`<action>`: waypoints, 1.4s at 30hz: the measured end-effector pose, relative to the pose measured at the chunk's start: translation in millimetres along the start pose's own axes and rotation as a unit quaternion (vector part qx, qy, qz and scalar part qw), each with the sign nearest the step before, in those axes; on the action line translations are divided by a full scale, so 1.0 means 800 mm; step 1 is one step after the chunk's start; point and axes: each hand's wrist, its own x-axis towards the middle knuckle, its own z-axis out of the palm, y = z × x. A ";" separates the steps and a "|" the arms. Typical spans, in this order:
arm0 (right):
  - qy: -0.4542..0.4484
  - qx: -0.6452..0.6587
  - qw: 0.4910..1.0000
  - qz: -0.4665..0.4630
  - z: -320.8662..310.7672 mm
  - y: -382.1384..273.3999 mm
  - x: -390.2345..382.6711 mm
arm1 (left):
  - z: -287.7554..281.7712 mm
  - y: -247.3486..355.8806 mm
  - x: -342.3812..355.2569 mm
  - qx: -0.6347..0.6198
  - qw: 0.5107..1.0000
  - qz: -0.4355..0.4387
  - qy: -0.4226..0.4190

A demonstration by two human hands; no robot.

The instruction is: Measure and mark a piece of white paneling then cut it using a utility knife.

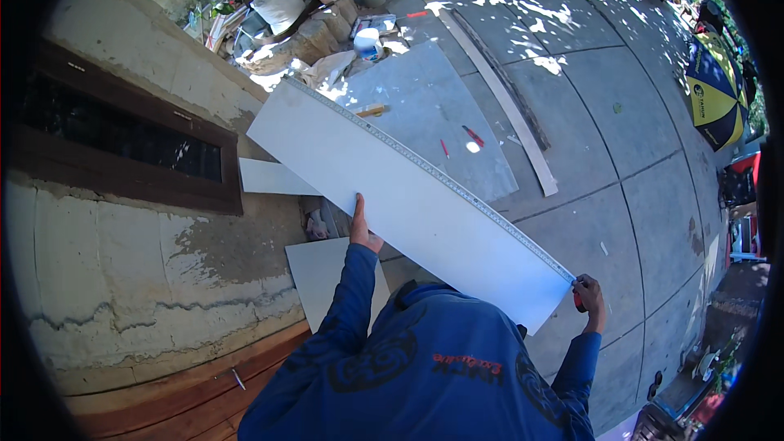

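Observation:
A long white board (416, 220) lies diagonally across the view in front of me. My left hand (363, 227) grips its near long edge, thumb lying on the face. A tape-measure blade (433, 167) runs along the far long edge to the board's upper-left end. My right hand (591, 298) is closed on the red tape case (580, 300) at the lower-right corner. Beyond the board, a grey sheet (425, 73) carries a red cutter (472, 135), a thin red stick (444, 149) and a wooden-coloured tool (374, 109). Another white piece (269, 175) shows beneath the board's left part.
A wall with a dark-framed window (122, 122) stands at left, wooden planks (163, 384) below it. A white panel (322, 278) lies beside my left arm. Long strips (498, 98) lie on the paving (653, 212). Sacks and buckets (318, 12) sit at back, a blue-and-yellow umbrella (710, 90) at right.

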 end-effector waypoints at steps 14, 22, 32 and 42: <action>0.079 -0.071 0.994 0.035 -0.040 -0.078 -0.069 | 0.042 0.004 0.042 0.003 0.999 -0.038 -0.024; -0.042 -0.034 0.998 0.017 0.009 -0.184 -0.050 | 0.040 0.009 0.074 0.026 0.999 -0.013 -0.037; -0.070 0.163 0.982 0.061 0.088 -0.241 0.009 | 0.033 0.009 0.087 0.028 1.000 0.004 -0.010; -0.094 0.328 0.938 0.059 0.011 -0.209 0.014 | 0.013 0.000 0.085 0.007 0.997 0.036 0.074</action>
